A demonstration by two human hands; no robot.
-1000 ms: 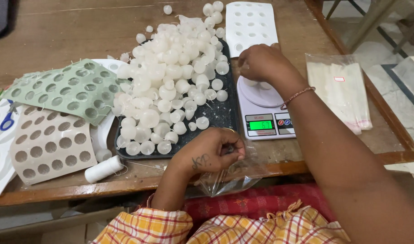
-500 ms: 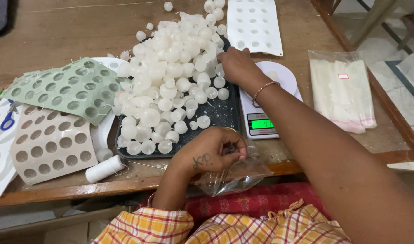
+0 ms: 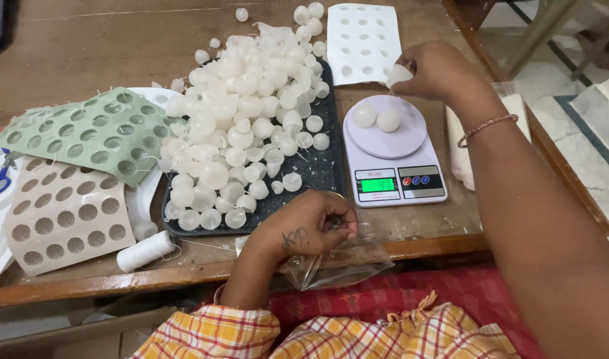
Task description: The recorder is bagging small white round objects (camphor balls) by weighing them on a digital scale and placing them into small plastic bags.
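Observation:
A black tray [image 3: 321, 169] holds a heap of several small white wax balls [image 3: 244, 113]. To its right stands a white digital scale [image 3: 392, 156] with two white balls [image 3: 376, 118] on its round pan. My right hand [image 3: 437, 70] hovers over the far edge of the pan, pinching another white ball [image 3: 399, 74]. My left hand [image 3: 311, 226] rests at the table's near edge and grips the mouth of a clear plastic bag [image 3: 338, 262] that hangs over the edge.
Green [image 3: 95, 133], beige [image 3: 62, 216] and white [image 3: 361, 40] moulds with round holes lie around the tray. A white thread spool [image 3: 145, 250] lies near the table edge, blue scissors [image 3: 0, 181] at far left, a packet of clear bags [image 3: 461, 149] right of the scale.
My right hand went from the scale to the ball heap and came back to the scale's pan holding a ball. Two balls now lie on the pan. My left hand stayed put.

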